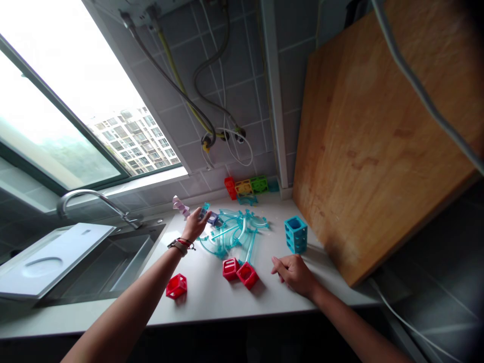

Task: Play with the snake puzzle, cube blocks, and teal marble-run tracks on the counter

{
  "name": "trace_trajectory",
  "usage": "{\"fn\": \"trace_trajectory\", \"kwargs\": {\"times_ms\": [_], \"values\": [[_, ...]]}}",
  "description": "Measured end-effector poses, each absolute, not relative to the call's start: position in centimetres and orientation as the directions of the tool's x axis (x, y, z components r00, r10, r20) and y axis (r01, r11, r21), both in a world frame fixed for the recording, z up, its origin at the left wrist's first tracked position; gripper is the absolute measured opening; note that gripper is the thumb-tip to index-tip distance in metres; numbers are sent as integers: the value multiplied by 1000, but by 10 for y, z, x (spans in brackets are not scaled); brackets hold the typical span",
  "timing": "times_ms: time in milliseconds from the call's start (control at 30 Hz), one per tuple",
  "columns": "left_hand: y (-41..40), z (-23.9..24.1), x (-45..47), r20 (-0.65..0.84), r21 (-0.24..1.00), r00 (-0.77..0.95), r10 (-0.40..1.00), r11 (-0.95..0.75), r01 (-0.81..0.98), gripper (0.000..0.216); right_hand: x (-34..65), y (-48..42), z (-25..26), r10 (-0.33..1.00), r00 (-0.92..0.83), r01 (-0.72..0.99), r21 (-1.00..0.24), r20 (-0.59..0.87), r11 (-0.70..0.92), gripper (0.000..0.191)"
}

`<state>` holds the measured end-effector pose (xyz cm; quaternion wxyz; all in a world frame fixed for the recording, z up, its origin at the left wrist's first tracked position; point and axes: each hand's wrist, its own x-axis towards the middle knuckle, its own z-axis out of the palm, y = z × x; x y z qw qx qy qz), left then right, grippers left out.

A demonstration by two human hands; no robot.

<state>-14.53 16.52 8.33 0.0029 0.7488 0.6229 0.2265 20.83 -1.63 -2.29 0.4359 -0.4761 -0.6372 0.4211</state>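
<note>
At the back left of the counter, my left hand [194, 225] has its fingers closed about a dark blue block [203, 213], partly hidden by them. Right beside its fingertips is a purple-blue block [213, 218]. A pale lilac twisted piece [181, 206] stands just left of that hand. Clear teal track pieces [242, 227] lie in a loose pile to its right. My right hand [297, 275] rests on the counter with fingers curled in and nothing visible in them. Close behind it stands a turquoise block tower [296, 235]. Two red blocks [247, 275] touch each other between the hands.
Another red block [176, 286] sits near the front edge, by my left forearm. Red, yellow [243, 187] and green blocks line the back wall. The sink [128, 262] and its tap [98, 199] are at left. A large wooden board [378, 141] leans at right.
</note>
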Motion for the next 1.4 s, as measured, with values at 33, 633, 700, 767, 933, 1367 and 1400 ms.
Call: {"fn": "trace_trajectory", "kwargs": {"times_ms": [33, 633, 700, 767, 933, 1367, 1400], "values": [[164, 85, -144, 367, 278, 139, 920, -252, 927, 39, 208, -16, -23, 974, -168, 241, -951, 155, 193, 63], [142, 47, -114, 331, -75, 664, 671, -683, 727, 15, 207, -16, -20, 972, -177, 272, -941, 157, 201, 58], [141, 43, -114, 344, -83, 656, 672, -674, 734, 8, 207, -16, -19, 970, -178, 277, -938, 164, 209, 58], [141, 43, -113, 349, -76, 641, 684, -661, 746, 8, 207, -16, -19, 968, -181, 280, -935, 173, 219, 58], [149, 50, -111, 340, -5, 564, 752, -598, 801, 24, 207, -15, -21, 966, -180, 283, -931, 185, 231, 57], [179, 45, -104, 194, 198, 460, 866, -494, 846, 42, 207, -15, -17, 964, -188, 319, -916, 189, 242, 58], [180, 46, -104, 195, 188, 457, 868, -491, 851, 45, 207, -15, -17, 964, -189, 324, -915, 188, 242, 58]]}}
